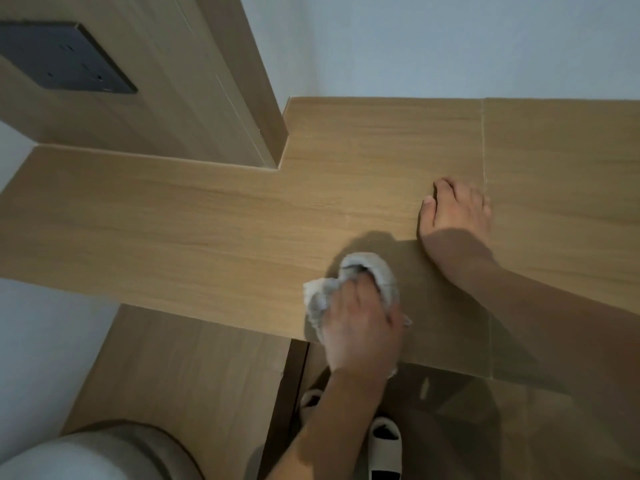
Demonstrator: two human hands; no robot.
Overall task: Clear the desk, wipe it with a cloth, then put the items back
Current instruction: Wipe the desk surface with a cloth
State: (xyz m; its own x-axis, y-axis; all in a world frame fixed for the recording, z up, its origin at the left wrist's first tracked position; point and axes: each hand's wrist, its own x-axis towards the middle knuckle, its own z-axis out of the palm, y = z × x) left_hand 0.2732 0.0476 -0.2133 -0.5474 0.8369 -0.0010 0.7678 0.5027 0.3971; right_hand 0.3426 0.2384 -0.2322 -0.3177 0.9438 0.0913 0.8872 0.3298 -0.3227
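Observation:
The wooden desk (194,223) runs across the view with nothing standing on it. My left hand (360,327) presses a crumpled grey-white cloth (372,271) onto the desk near its front edge, fingers closed over the cloth. My right hand (455,211) lies flat on the desk farther back and to the right, palm down, holding nothing, beside a seam in the wood.
A wooden panel with a dark socket plate (65,58) rises at the back left. A white wall stands behind the desk. Below the front edge are a wooden cabinet side, a pale rounded seat (86,455) and my slippers (384,445) on the floor.

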